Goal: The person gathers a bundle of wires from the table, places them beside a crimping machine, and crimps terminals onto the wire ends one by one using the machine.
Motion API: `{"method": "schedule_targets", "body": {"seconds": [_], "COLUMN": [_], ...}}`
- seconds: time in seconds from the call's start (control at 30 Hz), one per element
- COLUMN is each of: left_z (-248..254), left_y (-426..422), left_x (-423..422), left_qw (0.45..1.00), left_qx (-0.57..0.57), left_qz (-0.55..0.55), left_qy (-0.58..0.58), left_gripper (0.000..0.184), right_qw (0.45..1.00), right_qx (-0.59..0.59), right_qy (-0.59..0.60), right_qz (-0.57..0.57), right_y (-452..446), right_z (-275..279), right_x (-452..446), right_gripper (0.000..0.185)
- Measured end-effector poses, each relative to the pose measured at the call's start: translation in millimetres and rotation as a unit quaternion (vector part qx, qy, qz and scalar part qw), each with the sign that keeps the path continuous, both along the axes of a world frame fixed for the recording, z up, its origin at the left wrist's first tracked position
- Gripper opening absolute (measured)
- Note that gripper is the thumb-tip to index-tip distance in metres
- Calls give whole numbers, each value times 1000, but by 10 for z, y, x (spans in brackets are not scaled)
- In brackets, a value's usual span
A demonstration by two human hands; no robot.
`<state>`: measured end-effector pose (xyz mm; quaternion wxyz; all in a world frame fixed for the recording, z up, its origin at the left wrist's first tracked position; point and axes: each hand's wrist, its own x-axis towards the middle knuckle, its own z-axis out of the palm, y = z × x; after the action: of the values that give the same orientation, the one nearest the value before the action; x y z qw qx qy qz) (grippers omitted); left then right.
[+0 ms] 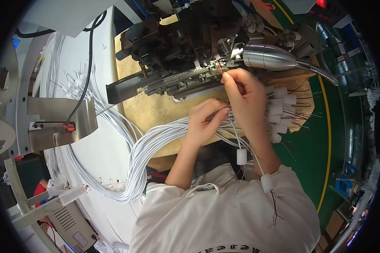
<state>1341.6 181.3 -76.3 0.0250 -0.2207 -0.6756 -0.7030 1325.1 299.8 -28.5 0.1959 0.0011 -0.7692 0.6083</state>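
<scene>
My right hand (245,90) pinches a thin red wire (220,66) between thumb and forefinger, its far end reaching into the dark metal crimping machine (179,46). Lower and to the left, my left hand (204,120) is closed in a pinch with a thin wire at its fingertips, partly hidden by my right hand. A thick bundle of white cables (156,135) runs beneath both hands. Two cable ends with white cylindrical sleeves, one sleeve (241,156) and another sleeve (267,183), hang over my lap and right forearm with dark stripped wires sticking out.
Several more white sleeved ends (275,109) lie right of my forearm. A silver gooseneck lamp (268,57) points at the machine from the right. A bent metal plate (61,120) stands at left, over a white table (99,156) carrying more cables.
</scene>
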Motion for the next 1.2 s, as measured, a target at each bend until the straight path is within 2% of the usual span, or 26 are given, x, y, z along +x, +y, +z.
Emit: {"method": "schedule_targets", "body": {"seconds": [0.2,0.5,0.7,1.0,1.2], "left_z": [-18,22,42,37,-29], "left_y": [-7,-5,-4,-22,-35], "left_x": [-4,-2,-2,-3,27], "left_qw": [1000,1000,1000,999,998], "left_qx": [4,7,11,23,43], "left_qz": [0,-5,-8,13,34], "left_qy": [-4,18,18,29,-9], "left_gripper": [7,5,5,7,9], "right_qw": [1000,984,973,968,974], "right_qx": [11,132,134,145,139], "right_qy": [1,123,165,160,153], "right_qz": [-1,-10,-87,-124,-97], "right_y": [4,12,-46,-141,-166], "right_z": [-5,-17,-50,-49,-49], "right_x": [-3,-12,19,-24,-57], "right_gripper": [8,7,16,19,18]}}
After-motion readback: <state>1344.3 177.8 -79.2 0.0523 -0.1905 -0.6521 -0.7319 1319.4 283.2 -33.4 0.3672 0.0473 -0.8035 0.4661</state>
